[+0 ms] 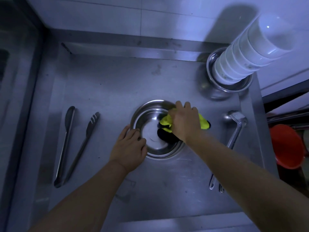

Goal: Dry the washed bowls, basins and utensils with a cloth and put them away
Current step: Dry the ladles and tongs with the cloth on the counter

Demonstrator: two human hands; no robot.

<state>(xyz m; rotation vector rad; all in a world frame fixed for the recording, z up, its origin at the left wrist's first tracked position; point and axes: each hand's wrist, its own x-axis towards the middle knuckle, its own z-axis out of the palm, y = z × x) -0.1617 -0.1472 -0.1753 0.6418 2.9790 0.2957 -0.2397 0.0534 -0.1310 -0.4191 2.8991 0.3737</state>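
Observation:
A round steel basin stands upright in the middle of the steel worktop. My left hand grips its near-left rim. My right hand holds a bunched yellow and black cloth against the basin's inner right side. At the back right a tall stack of white bowls stands in another steel basin. Steel tongs lie at the left. A steel ladle lies at the right, partly under my right forearm.
A raised steel ledge runs along the back below a tiled wall. An orange bucket sits off the worktop's right edge, beside a dark rack.

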